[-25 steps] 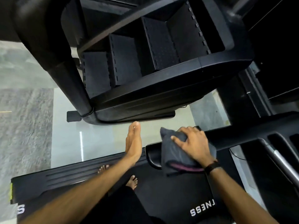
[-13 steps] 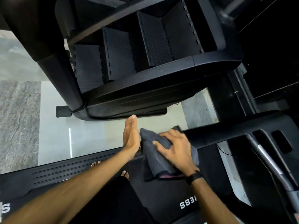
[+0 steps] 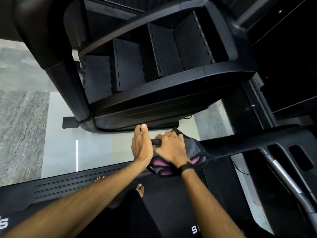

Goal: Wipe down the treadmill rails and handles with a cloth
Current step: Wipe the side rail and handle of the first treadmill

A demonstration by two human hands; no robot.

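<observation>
A dark grey cloth (image 3: 193,148) with pink edging is wrapped over the end of the black treadmill handle (image 3: 240,143), which runs in from the right. My right hand (image 3: 173,148) grips the cloth around the handle's tip, fingers curled over it. My left hand (image 3: 141,145) stands flat and edge-up just left of the cloth, fingers straight, palm against the handle's end. The handle's tip is hidden under the cloth and my hands.
A black stair-climber machine (image 3: 154,69) with ridged steps looms directly above and ahead. The treadmill belt (image 3: 171,203) and side rail (image 3: 68,188) lie below, with my bare feet on them. The console frame (image 3: 283,169) stands at the right. Pale tiled floor (image 3: 68,148) lies left.
My right hand has slid the cloth leftward along the handle to its end, meeting my left hand. The cloth's pink edge now shows more.
</observation>
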